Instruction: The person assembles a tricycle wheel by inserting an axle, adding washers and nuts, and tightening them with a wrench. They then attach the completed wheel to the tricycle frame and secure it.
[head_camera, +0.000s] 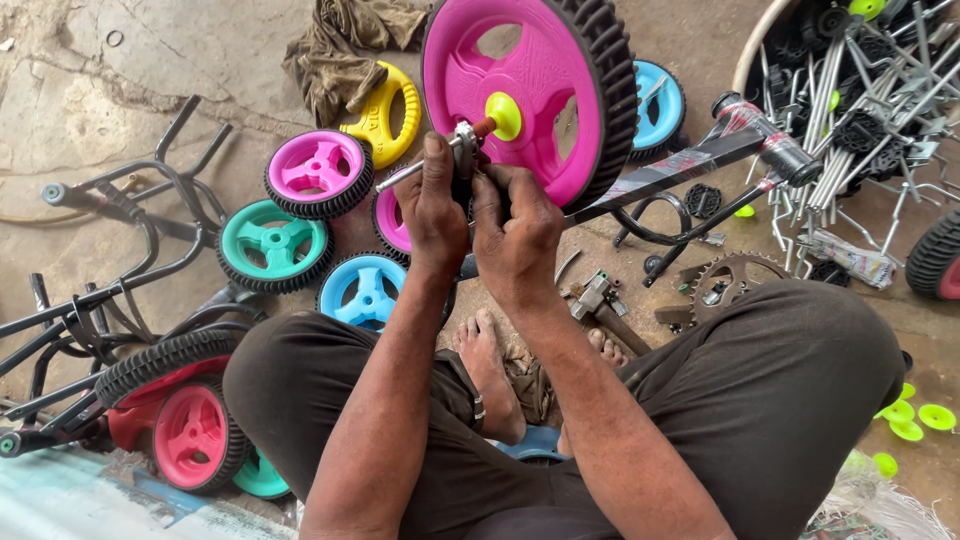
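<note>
Two hands pressed together near centre: left hand (432, 215) gripping the axle bolt (420, 168), right hand (515, 235) closed below the big pink wheel (530, 90). Best kept square to the yellow-green hub cap (503, 115), frame tube (680, 165) steadied.

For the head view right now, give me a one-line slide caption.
Seated on the floor, left hand and right hand work at the axle of a large pink wheel, small coloured wheels alongside.
</note>
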